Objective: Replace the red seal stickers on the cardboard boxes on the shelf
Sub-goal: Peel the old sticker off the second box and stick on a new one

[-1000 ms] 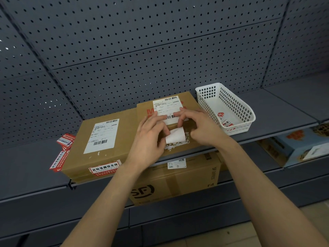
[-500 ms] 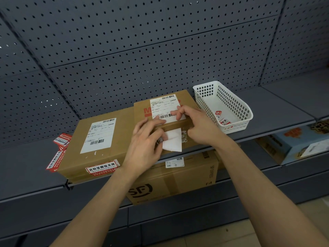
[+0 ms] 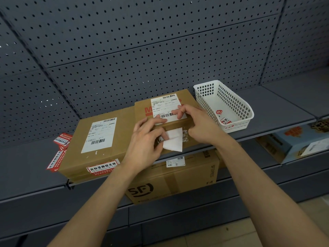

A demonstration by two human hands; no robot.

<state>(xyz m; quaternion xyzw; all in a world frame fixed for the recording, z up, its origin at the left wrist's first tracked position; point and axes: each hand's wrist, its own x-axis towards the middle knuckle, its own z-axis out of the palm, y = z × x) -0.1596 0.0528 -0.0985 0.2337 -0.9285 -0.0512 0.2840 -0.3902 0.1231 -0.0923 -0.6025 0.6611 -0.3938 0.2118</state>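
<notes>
Left grip (image 3: 146, 145) pinches white rectangular sticker (image 3: 174, 142); right grip (image 3: 201, 125) presses cardboard box (image 3: 188, 100).

The grey metal shelf (image 3: 277, 111) carries a wide, flat brown cardboard box (image 3: 124, 127) at its front edge, left of the middle. A smaller brown cardboard box with red print (image 3: 188, 98) stands against its right side, also at the front edge. Loose red seal stickers (image 3: 60, 141) lie just left of the flat box. A white plastic lattice basket (image 3: 249, 113) sits further right, near the front edge
</notes>
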